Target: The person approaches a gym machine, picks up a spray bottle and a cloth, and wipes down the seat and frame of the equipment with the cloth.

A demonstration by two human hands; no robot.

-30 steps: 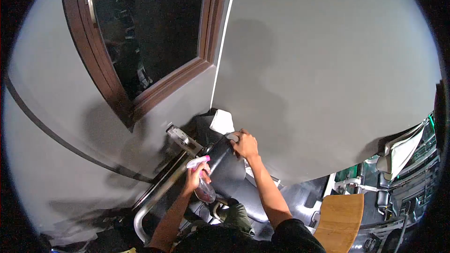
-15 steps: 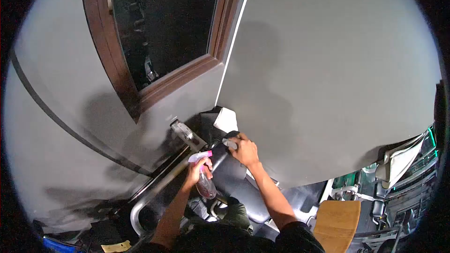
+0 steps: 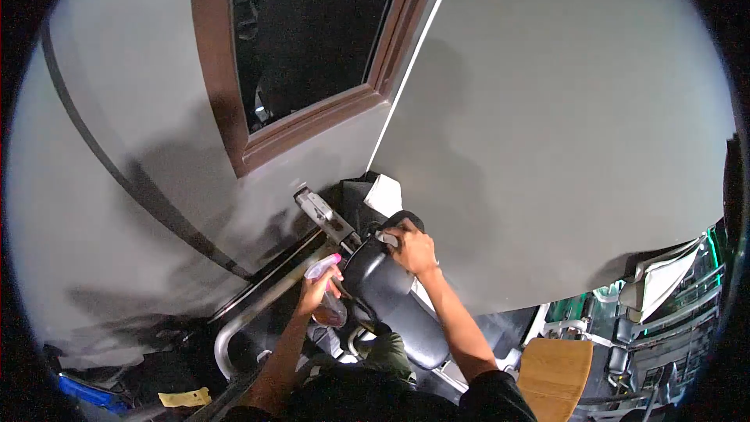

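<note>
Beside grey walls (image 3: 570, 109), the spray bottle (image 3: 331, 312) sits inside curled left fingers (image 3: 335, 273).

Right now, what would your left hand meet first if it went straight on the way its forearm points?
Probably the silver metal bracket near the grey wall: the left hand, gripping a clear pink-topped spray bottle, points that way, though depth is unclear.

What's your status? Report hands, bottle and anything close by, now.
Left hand gripping spray bottle at its neck. Right hand holding greyish wad at black pad's far end. Close by: metal bracket, white cloth.
</note>
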